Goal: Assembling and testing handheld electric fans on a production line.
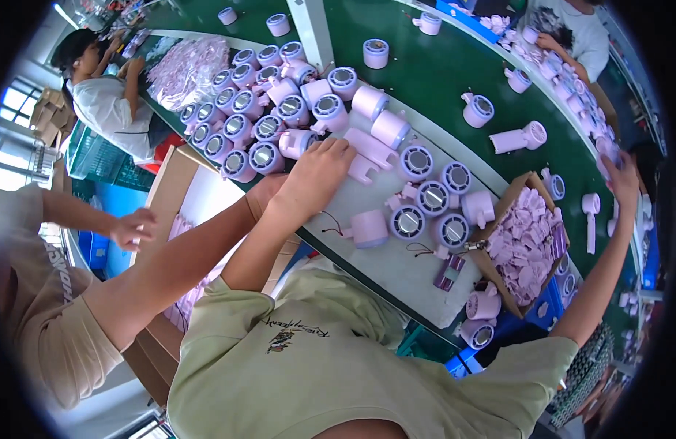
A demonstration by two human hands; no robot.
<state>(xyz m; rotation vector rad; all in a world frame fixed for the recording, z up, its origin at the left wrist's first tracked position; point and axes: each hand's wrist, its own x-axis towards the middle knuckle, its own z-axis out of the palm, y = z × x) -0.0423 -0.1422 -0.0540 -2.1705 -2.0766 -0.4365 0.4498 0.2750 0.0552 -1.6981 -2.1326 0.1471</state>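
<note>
My left hand (312, 179) is over the workbench with its fingers curled down at the near end of lilac half-shell covers (374, 148); what its fingertips grip is hidden. Beside it crowd many lilac round fan heads (268, 128) with dark grilles. Another person's forearm (184, 256) passes under my left wrist, its hand mostly hidden behind mine. Stretched far out to the right, my right hand (623, 179) has its fingers round a lilac fan part (610, 151) at the raised rail. More fan heads (433, 197), some trailing thin wires, stand in the middle of the bench.
A carton (486, 252) of small lilac pieces stands on the right, near a dark purple rectangular part (448, 273). Across the green conveyor (426, 95) lie scattered fan heads and a handled fan (519, 137). Other people sit at the far left and far right. An open carton (166, 194) is at left.
</note>
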